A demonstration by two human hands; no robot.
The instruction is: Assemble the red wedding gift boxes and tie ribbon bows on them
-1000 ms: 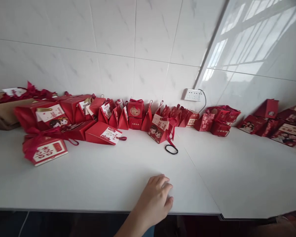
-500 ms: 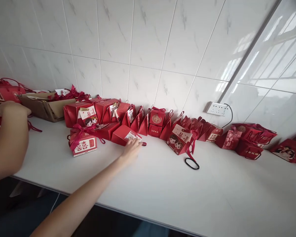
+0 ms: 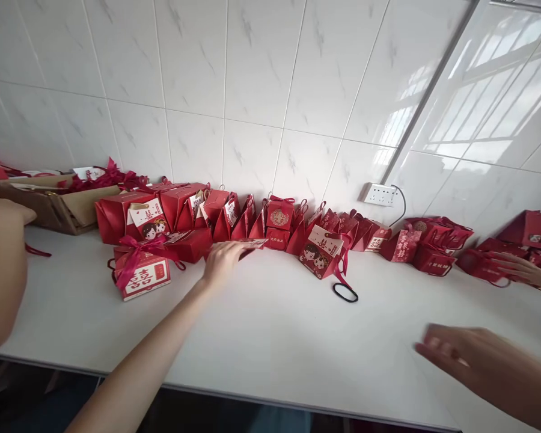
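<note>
My left hand is closed on a red gift box whose card sticks out past the fingers; the hand hides most of that box. Left of it, another red box lies on its side. A red box with a ribbon bow stands nearer me. My right hand is over the white table on the right, smeared by motion, with its fingers partly curled. Further right of the left hand stand a red box with a cartoon couple and a black loop.
Several red boxes line the tiled wall. A brown carton with ribbons stands at the left, beside another person's arm. At the far right a co-worker's hand touches red boxes. A socket strip is on the wall.
My left hand has moved left over the box and closed on it, and the box has turned. My right hand has come in from the right. A co-worker's hand has appeared at far right.
</note>
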